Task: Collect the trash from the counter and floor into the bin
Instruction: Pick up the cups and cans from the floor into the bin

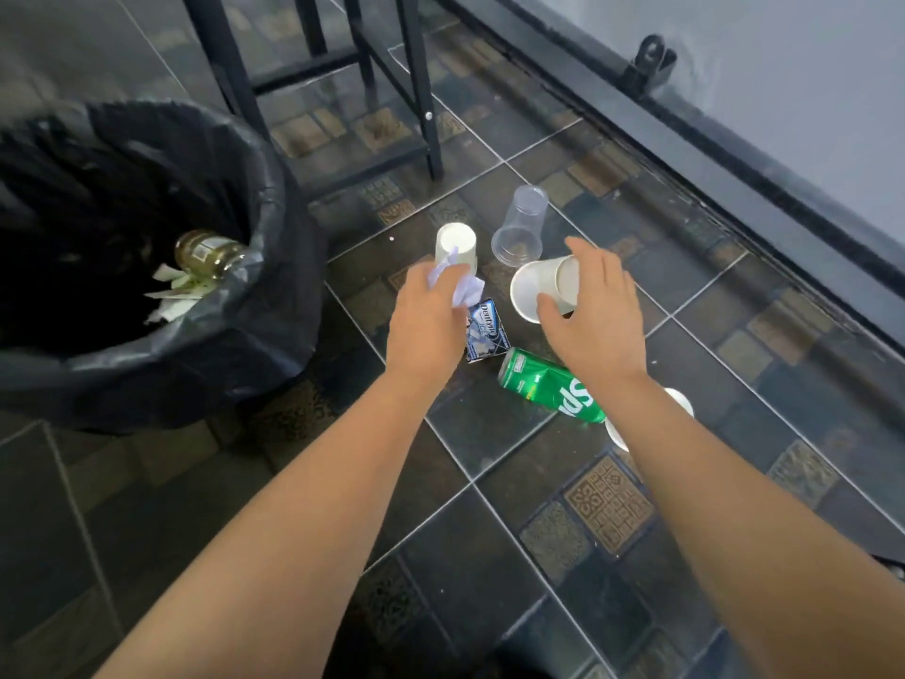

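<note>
Tiled floor point(489, 458); bin point(196, 374) left, wall point(783, 66) right. Left hand point(428, 325) pinches crumpled paper point(466, 290); right hand point(597, 321) grips paper cup point(531, 286).

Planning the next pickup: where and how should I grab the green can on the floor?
Take the green can across its mid-body from above, fingers spanning the width; it lies on its side, curved wall up, ends pointing sideways.

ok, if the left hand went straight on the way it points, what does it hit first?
Probably the small white cup just beyond the left hand, which grips crumpled paper. The hand's height above the floor is unclear, so it might pass over.
</note>
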A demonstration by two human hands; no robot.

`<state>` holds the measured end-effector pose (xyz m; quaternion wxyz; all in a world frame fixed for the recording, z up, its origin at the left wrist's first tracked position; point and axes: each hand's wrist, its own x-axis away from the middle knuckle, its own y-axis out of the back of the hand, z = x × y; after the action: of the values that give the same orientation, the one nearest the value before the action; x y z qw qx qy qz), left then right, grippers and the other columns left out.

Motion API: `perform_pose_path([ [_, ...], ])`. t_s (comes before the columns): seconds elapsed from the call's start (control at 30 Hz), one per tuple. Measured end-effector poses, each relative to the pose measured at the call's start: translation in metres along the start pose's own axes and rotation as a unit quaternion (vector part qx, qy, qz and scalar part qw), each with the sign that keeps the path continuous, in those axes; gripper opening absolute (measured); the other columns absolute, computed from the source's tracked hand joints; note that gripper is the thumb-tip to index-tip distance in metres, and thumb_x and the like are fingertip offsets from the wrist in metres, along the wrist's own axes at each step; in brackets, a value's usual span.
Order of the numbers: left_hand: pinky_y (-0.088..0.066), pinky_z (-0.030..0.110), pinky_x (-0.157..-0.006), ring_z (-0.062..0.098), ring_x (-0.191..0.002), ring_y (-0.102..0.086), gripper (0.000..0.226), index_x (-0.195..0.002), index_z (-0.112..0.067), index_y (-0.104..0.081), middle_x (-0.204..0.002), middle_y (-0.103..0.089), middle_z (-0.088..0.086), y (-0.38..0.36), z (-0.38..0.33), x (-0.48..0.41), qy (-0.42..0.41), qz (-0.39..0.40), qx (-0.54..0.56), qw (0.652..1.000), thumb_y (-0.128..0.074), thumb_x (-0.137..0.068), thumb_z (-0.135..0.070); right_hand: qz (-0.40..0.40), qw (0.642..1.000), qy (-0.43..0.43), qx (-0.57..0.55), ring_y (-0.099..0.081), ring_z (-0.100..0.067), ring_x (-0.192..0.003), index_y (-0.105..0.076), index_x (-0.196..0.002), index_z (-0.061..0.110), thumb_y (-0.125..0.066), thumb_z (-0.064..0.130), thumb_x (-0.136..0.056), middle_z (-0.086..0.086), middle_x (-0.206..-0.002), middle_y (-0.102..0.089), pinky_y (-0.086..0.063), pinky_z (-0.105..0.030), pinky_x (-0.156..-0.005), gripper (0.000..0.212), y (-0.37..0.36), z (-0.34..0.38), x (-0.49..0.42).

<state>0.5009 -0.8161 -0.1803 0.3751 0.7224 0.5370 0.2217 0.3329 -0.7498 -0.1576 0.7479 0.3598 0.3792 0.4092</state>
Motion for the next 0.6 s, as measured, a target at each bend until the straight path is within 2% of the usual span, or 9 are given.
perform_pose_path([
  [0.13, -0.050, 0.038, -0.090, 0.025, -0.119, -0.052, 0.045, -0.136, -0.022, -0.057, -0.138, -0.050, 0.008, 0.055, -0.008, -0.001, -0.060, -0.118, 0.052, 0.990, -0.059, -0.091, -0.014, -0.072, 0.993, 0.034, -0.084, -0.046, -0.028, -0.121, -0.048, -0.134, 0.007, -0.066, 0.022, -0.079, -0.011, -0.131, -0.053, -0.036, -0.034, -0.103, 0.060, 0.008, 0.058, -0.022],
  [0.23, -0.049, 0.031, -0.095, 0.019, -0.124, -0.050, 0.047, -0.140, -0.021, -0.054, -0.142, -0.047, 0.006, 0.106, -0.003, -0.002, -0.073, -0.209, 0.075, 0.972, -0.061, -0.094, -0.015, -0.127, 0.976, 0.048, -0.170, -0.047, -0.023, -0.123, -0.048, -0.133, 0.006, -0.065, 0.023, -0.081, -0.011, -0.133, -0.051, -0.028, -0.006, -0.100, 0.057, 0.006, 0.114, -0.037],
  [0.27, -0.048, 0.027, -0.095, 0.020, -0.125, -0.049, 0.047, -0.140, -0.019, -0.054, -0.142, -0.048, 0.008, 0.125, 0.002, -0.002, -0.075, -0.242, 0.067, 0.965, -0.062, -0.094, -0.014, -0.140, 0.967, 0.055, -0.203, -0.046, -0.021, -0.124, -0.047, -0.133, 0.005, -0.065, 0.023, -0.083, -0.012, -0.134, -0.050, -0.026, -0.002, -0.098, 0.057, 0.005, 0.134, -0.040],
  [0.33, -0.044, 0.021, -0.094, 0.018, -0.124, -0.049, 0.047, -0.140, -0.018, -0.053, -0.140, -0.048, 0.009, 0.161, 0.018, 0.000, -0.059, -0.291, 0.032, 0.954, -0.063, -0.094, -0.015, -0.145, 0.950, 0.078, -0.265, -0.045, -0.020, -0.126, -0.044, -0.135, 0.005, -0.065, 0.022, -0.085, -0.012, -0.137, -0.046, -0.032, -0.006, -0.100, 0.056, 0.000, 0.176, -0.041],
  [0.4, -0.040, 0.018, -0.092, 0.016, -0.123, -0.049, 0.047, -0.141, -0.021, -0.051, -0.142, -0.045, 0.007, 0.190, 0.042, 0.006, -0.001, -0.298, 0.000, 0.955, -0.062, -0.095, -0.017, -0.126, 0.939, 0.112, -0.300, -0.043, -0.020, -0.128, -0.042, -0.136, 0.006, -0.065, 0.020, -0.087, -0.011, -0.139, -0.043, -0.038, -0.015, -0.102, 0.056, -0.009, 0.211, -0.038],
  [0.5, -0.045, 0.027, -0.087, 0.024, -0.117, -0.056, 0.049, -0.143, -0.025, -0.048, -0.144, -0.044, 0.005, 0.218, 0.086, 0.020, 0.109, -0.250, -0.055, 0.960, -0.061, -0.096, -0.022, -0.055, 0.942, 0.172, -0.282, -0.041, -0.020, -0.130, -0.041, -0.138, 0.008, -0.065, 0.020, -0.088, -0.009, -0.142, -0.040, -0.037, -0.015, -0.099, 0.056, -0.031, 0.247, -0.031],
  [0.53, -0.047, 0.033, -0.086, 0.027, -0.115, -0.057, 0.052, -0.145, -0.026, -0.046, -0.145, -0.043, 0.006, 0.223, 0.099, 0.024, 0.142, -0.220, -0.071, 0.962, -0.061, -0.096, -0.024, -0.020, 0.948, 0.186, -0.258, -0.041, -0.020, -0.130, -0.041, -0.138, 0.010, -0.065, 0.021, -0.088, -0.007, -0.144, -0.039, -0.040, -0.021, -0.097, 0.056, -0.039, 0.252, -0.030],
  [0.6, -0.047, 0.043, -0.093, 0.030, -0.126, -0.050, 0.058, -0.150, -0.029, -0.039, -0.152, -0.036, 0.007, 0.230, 0.117, 0.033, 0.205, -0.157, -0.096, 0.962, -0.061, -0.096, -0.031, 0.043, 0.957, 0.202, -0.203, -0.043, -0.022, -0.129, -0.040, -0.139, 0.014, -0.064, 0.024, -0.089, -0.004, -0.147, -0.037, -0.044, -0.032, -0.095, 0.057, -0.053, 0.258, -0.027],
])
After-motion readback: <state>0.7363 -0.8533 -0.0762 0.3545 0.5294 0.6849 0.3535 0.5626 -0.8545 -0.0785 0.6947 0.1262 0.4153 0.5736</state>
